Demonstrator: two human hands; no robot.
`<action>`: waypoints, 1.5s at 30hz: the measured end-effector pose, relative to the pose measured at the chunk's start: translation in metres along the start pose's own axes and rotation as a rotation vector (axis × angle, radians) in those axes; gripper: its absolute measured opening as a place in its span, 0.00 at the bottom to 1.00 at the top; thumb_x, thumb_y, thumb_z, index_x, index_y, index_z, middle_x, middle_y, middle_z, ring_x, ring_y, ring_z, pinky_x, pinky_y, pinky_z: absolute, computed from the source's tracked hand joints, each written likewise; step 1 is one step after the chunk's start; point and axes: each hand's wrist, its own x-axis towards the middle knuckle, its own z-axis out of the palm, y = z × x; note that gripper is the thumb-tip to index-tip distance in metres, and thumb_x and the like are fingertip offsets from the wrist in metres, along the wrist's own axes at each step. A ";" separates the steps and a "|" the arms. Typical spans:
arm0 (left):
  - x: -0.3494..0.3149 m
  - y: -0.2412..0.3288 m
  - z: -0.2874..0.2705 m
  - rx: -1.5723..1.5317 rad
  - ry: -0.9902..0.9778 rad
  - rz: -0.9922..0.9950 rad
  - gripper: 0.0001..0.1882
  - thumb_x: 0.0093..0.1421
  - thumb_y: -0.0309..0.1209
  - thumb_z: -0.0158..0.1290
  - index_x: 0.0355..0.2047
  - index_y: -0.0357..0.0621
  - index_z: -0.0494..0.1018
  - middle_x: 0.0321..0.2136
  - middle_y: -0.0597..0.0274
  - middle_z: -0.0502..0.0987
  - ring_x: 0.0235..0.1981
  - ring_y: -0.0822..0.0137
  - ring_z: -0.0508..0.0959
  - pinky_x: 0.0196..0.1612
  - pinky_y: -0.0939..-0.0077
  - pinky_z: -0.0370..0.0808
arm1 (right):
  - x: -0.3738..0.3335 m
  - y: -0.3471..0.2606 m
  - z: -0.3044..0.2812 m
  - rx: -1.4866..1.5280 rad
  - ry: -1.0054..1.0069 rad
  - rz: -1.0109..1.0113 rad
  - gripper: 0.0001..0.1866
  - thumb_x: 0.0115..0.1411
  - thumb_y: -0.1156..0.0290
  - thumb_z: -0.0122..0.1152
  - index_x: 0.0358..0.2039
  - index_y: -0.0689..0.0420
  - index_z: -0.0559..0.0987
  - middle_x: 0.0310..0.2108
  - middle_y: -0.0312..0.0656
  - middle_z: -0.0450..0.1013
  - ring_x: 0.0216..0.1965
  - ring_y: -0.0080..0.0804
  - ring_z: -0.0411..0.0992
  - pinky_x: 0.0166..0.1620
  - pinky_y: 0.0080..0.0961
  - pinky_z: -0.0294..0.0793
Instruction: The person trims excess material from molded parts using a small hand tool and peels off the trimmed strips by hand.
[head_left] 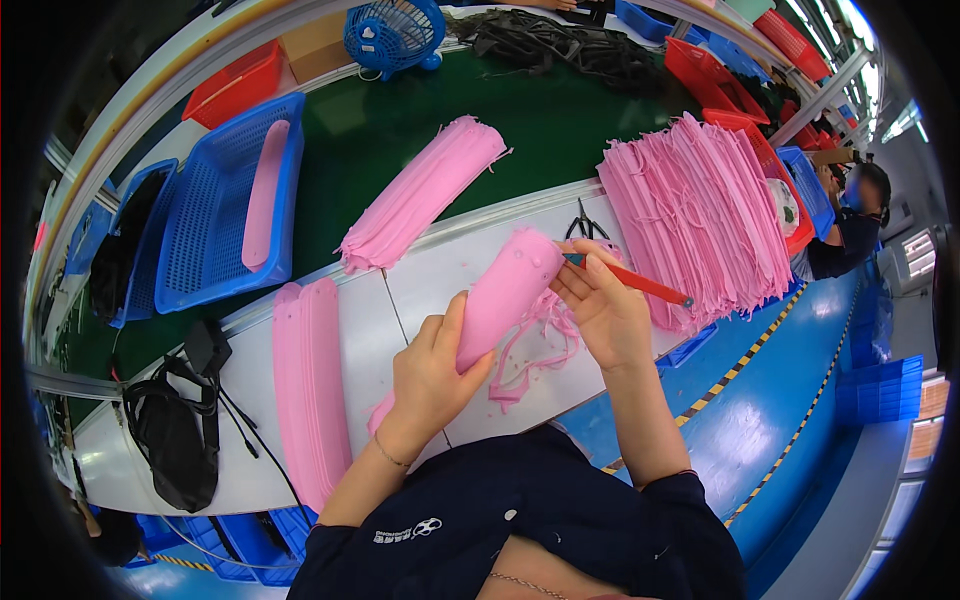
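Observation:
My left hand (435,365) is wrapped round a pink curved strip (510,290) of smooth, soft-looking material and holds it tilted over the white table. Small round marks show near its upper end. In my right hand (610,315) a slim red cutter-like tool (645,284) is gripped, its front end close to the strip's upper edge; my fingers partly hide that end. Thin pink trimmings (525,370) lie on the table below my hands. Black-handled scissors (587,222) rest just beyond my right hand.
Smooth pink strips (310,390) lie stacked at left. A rough-edged pink bundle (425,190) lies ahead, a large pile (695,225) at right. A blue basket (215,275) holds one strip. A black bag (175,440), blue fan (395,38) and red bin (235,88) stand around.

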 end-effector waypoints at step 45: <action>0.043 -0.076 -0.141 -1.505 0.816 0.050 0.33 0.62 0.52 0.28 0.58 0.38 0.54 0.25 0.59 0.66 0.23 0.69 0.67 0.30 0.72 0.71 | -0.055 -0.069 -0.129 -1.255 0.548 -0.660 0.09 0.62 0.77 0.53 0.40 0.66 0.77 0.35 0.45 0.75 0.28 0.24 0.73 0.32 0.17 0.76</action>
